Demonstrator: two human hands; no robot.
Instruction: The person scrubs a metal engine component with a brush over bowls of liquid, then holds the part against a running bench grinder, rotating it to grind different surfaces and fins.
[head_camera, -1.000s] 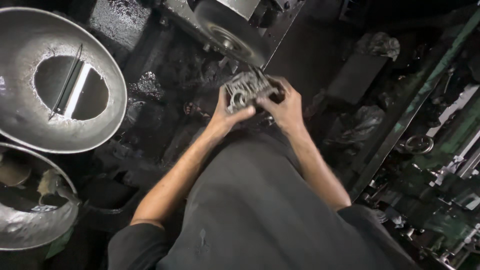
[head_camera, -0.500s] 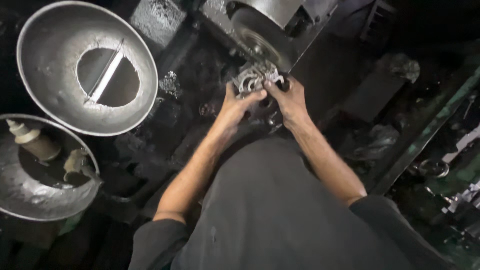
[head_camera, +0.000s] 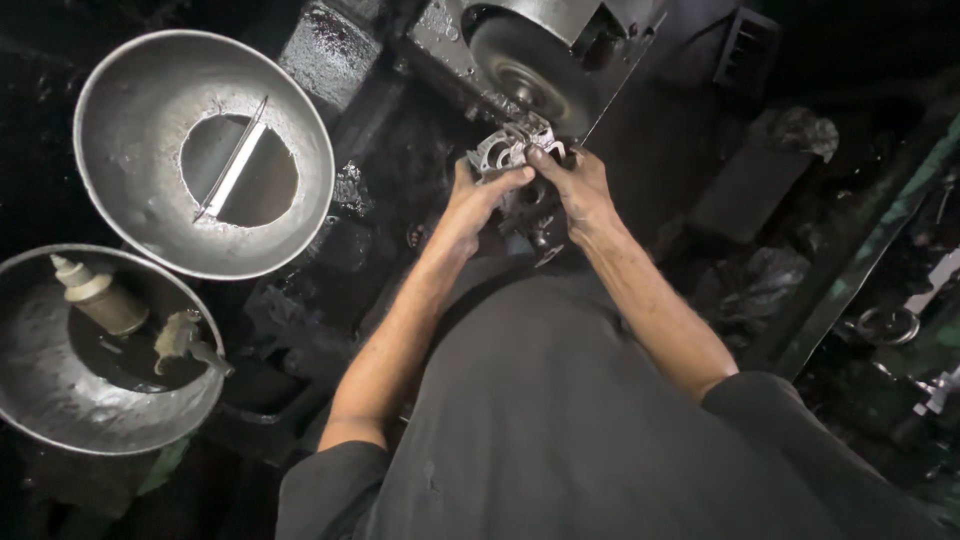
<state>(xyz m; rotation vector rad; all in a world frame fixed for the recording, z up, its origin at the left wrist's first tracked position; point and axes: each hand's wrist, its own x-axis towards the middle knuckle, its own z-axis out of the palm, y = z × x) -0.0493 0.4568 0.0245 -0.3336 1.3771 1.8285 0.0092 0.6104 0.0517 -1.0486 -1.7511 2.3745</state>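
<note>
Both of my hands grip a small grey cast-metal part (head_camera: 505, 150) with openings in it. My left hand (head_camera: 478, 200) clasps its lower left side. My right hand (head_camera: 572, 178) holds its right side with the fingertips on top. The part is held up against the rim of a round grey wheel (head_camera: 525, 70) of a dark machine (head_camera: 455, 45) straight ahead. Whether part and wheel touch, I cannot tell. My forearms and a dark grey shirt fill the lower middle.
At the upper left stands a large metal bowl (head_camera: 130, 130) with a round hole and a flat strip across it. Below it a second bowl (head_camera: 40, 330) holds a cream bottle (head_camera: 100, 297) and a rag. Dark greasy blocks and metal clutter lie to the right.
My hands have carried the metal part upward and closer to the wheel. The camera view has shifted, bringing the two bowls further into sight on the left.
</note>
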